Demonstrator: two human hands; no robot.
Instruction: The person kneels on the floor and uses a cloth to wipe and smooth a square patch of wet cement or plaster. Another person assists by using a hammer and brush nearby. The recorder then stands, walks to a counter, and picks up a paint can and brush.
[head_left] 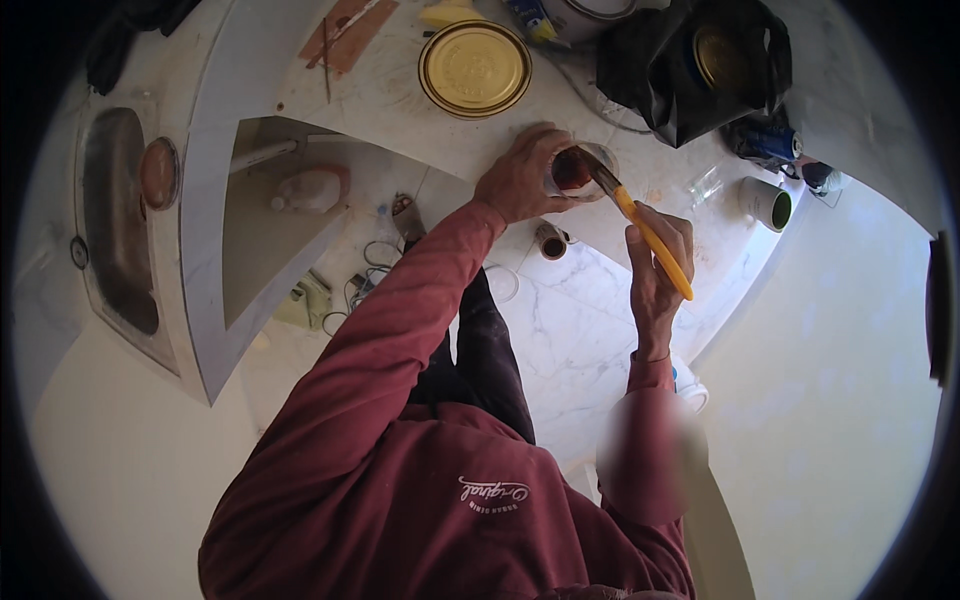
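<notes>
My left hand (522, 175) is wrapped round a small clear cup (557, 182) at the counter's near edge. Dark reddish-brown stuff lies inside the cup. A paintbrush (652, 238) with a yellow handle slants down into the cup from the right, its metal collar at the rim and its bristles mostly hidden. My right hand (660, 255) grips that handle with fingers closed. Beyond my left hand, a round tin with a gold lid (475, 70) stands on the pale, stained counter (385, 100).
A black plastic bag (640, 65) sits at the far right, with a blue can (775, 142) and a white tin, green inside (766, 204), near it. Reddish strips (350, 35) lie at the back left. A steel sink (118, 225) is left. Below, cables and a bottle (310, 190) show.
</notes>
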